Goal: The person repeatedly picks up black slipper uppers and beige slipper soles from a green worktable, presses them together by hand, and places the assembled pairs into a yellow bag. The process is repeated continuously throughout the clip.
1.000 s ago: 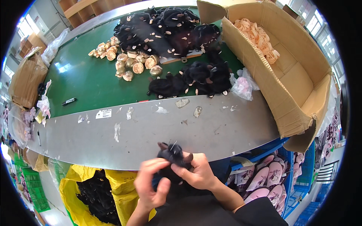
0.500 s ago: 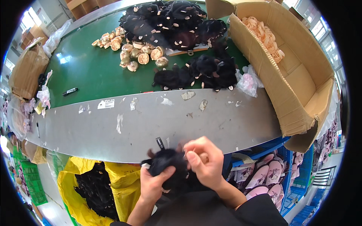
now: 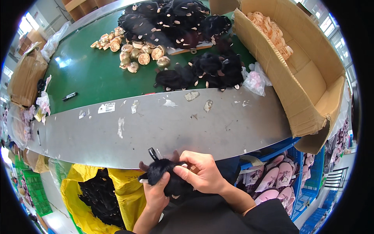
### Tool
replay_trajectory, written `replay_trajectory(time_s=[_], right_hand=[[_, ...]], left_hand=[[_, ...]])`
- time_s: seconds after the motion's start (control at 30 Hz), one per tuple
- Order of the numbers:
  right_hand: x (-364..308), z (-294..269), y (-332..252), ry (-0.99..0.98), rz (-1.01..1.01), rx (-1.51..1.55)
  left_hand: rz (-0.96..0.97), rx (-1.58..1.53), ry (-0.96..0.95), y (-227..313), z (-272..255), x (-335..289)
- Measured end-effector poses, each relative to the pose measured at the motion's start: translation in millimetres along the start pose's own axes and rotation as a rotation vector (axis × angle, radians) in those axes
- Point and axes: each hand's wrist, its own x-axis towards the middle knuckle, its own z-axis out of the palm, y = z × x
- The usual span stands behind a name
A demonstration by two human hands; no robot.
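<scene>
A black furry plush toy (image 3: 163, 168) with brown horn-like or ear-like pieces is held between both hands at the near edge of the metal counter. A black tag (image 3: 153, 153) sticks up behind its head. My left hand (image 3: 156, 194) closes round the toy's left and lower side, thumb pressed into the fur. My right hand (image 3: 203, 171) grips its upper right side, with thumb and fingers bent beside one brown piece. Whether the right fingers pinch anything small besides the toy is hidden. The toy's lower part merges with dark clothing.
Across the green surface (image 3: 85, 84) lie a heap of black plush toys (image 3: 163, 23) and gold-and-peach round shells (image 3: 144, 58). A large cardboard box (image 3: 269, 58) with peach straps stands right. Below are a yellow bag (image 3: 128, 193) of black pieces and a blue crate (image 3: 298, 195) with pink slippers.
My right hand has come down from beside the toy onto its upper right side. The toy has shifted slightly left and turned, so both brown pieces show more clearly.
</scene>
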Motion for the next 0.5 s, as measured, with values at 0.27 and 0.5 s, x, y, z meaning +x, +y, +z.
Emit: replay_trajectory(time_s=[0.27,0.5], right_hand=[[1.6,2.3,6.6,0.08,-0.176,-0.002],[2.9,-1.6,8.7,0.076,-0.251,-0.084]], left_hand=[[0.005,-0.003,-0.129,1.4,0.8,1.3],[-0.037,-0.013,-0.169,-2.1,-12.7,-4.6]])
